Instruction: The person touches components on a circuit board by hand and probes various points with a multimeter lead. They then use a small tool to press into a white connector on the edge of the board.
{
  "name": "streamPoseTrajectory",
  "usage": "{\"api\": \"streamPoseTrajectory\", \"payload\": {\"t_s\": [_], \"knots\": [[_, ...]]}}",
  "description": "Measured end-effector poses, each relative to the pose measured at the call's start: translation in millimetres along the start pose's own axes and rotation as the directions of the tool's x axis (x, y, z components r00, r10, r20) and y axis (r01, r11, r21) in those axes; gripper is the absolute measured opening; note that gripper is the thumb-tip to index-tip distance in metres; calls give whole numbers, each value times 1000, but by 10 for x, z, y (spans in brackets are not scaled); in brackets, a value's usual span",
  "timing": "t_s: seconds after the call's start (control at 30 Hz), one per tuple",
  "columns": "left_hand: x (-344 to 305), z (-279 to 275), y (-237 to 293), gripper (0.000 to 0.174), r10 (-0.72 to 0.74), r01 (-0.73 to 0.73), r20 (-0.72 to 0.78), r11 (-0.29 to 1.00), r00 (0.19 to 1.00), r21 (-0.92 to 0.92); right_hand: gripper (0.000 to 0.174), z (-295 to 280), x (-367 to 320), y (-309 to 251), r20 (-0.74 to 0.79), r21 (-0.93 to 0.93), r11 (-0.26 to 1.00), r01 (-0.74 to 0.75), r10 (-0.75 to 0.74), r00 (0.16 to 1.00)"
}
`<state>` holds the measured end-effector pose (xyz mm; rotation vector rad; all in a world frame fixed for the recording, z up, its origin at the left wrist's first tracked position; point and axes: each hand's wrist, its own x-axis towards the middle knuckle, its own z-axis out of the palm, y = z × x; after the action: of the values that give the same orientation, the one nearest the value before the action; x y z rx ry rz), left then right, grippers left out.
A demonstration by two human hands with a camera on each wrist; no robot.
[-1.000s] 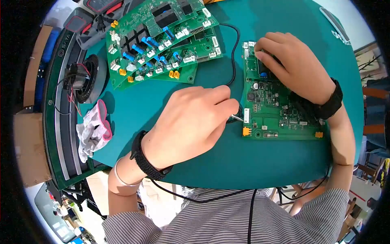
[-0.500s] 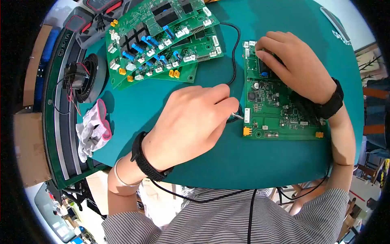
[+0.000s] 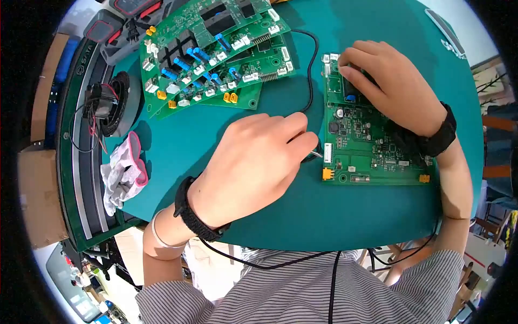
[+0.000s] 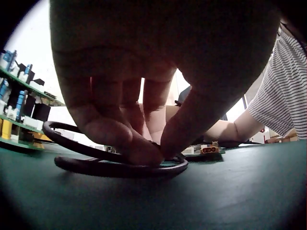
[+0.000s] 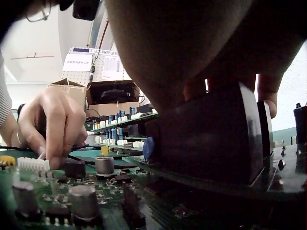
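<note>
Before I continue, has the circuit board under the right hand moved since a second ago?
No; in the head view, the green circuit board shows no visible shift in any direction against the stacked circuit boards.

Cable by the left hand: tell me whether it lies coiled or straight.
Coiled: the left wrist view shows the cable bending round in overlapping loops close to the left hand.

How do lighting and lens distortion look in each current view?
Head: brightly lit, the table bowed at its edges, corners black; left wrist: the left hand backlit, mostly in shadow; right wrist: the right hand dark and close, the left hand beyond it well lit.
</note>
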<state>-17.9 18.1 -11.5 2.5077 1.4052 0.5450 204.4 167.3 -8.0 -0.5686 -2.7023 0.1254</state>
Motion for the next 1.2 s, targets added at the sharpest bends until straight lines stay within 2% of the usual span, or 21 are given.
{"api": "streamPoseTrajectory", "payload": {"t_s": [1.2], "knots": [[-3,-3,-7,19,0,0,22,1000,1000,-1,27,28,-4,71,-15,63,998,1,0,1000]]}}
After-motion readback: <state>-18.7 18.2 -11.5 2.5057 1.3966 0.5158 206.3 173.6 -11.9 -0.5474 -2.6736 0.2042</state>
